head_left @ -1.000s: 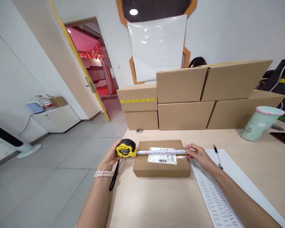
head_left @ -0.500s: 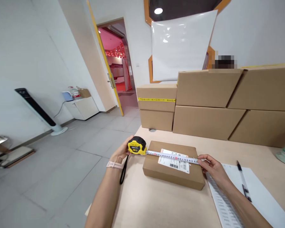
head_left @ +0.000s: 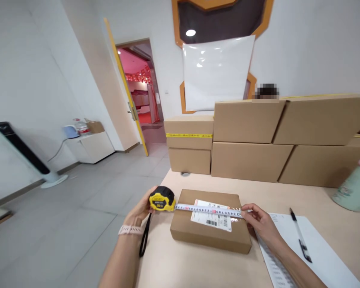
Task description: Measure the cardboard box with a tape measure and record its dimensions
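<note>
A flat brown cardboard box (head_left: 210, 238) lies on the light wooden table (head_left: 168, 264), with a white shipping label (head_left: 211, 220) on its top. My left hand (head_left: 141, 206) is closed round a yellow and black tape measure (head_left: 162, 199) at the box's left edge; a black wrist strap hangs from it. The white blade (head_left: 198, 210) runs out across the box top and over the label. At the box's right edge my right hand (head_left: 259, 222) pinches the blade's end between thumb and fingers.
Right of the box are printed sheets (head_left: 312, 236) with a pen (head_left: 300, 236) on them. Stacked cartons (head_left: 252, 160) line the table's back, and a pale green container (head_left: 355, 186) stands at the right. Behind the cartons the top of a person's head (head_left: 267, 92) shows. An open door (head_left: 126, 88) is beyond.
The camera view has shifted, so the whole scene sits lower and further left. More of the green container shows. Both hands keep their hold on the tape measure across the box.
</note>
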A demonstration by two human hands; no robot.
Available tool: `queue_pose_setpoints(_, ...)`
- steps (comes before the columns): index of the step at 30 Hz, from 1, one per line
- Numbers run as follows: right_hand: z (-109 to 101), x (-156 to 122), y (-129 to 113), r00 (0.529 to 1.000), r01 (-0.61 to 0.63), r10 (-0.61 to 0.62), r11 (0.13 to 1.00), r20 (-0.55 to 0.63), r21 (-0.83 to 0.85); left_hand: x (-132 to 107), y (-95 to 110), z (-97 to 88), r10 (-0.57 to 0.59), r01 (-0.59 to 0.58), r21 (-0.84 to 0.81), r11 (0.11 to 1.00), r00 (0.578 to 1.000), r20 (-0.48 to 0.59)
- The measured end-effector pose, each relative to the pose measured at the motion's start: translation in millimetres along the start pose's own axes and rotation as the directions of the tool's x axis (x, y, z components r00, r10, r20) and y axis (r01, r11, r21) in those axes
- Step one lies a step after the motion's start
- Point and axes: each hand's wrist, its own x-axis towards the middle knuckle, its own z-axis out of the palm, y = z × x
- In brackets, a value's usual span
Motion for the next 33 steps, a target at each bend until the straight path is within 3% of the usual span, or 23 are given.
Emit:
queue_pose_setpoints(6,7.0,1.6,-0.7,0.999,-0.039,0.040,0.989,-0.002,0.139,-5.4,6.6,4.0,0.014,-0.001,0.119,0.993,0.994,-0.109)
queue_pose_setpoints(14,8.0,1.0,-6.2,0.999,-0.032,0.034,0.983,-0.007,0.182,-1.9,5.0,2.5,0.064,-0.049,0.084,0.995,0.981,-0.183)
queue_pose_setpoints(16,7.9,0.6,-8.0,0.999,-0.034,0.037,0.984,-0.018,0.174,-2.2,5.0,0.6,0.061,-0.045,0.115,0.992,0.988,-0.141)
queue_pose_setpoints(21,6.0,0.4,-3.6,0.998,-0.048,0.052,0.989,-0.030,0.138,-8.9,9.0,2.7,0.012,-0.051,0.251,0.967,0.988,0.152)
queue_pose_setpoints(33,-2.1,-2.8,-5.2,0.989,-0.147,0.148,0.985,-0.001,0.085,-6.2,3.6,1.7,0.010,-0.049,0.247,0.968,0.988,0.156)
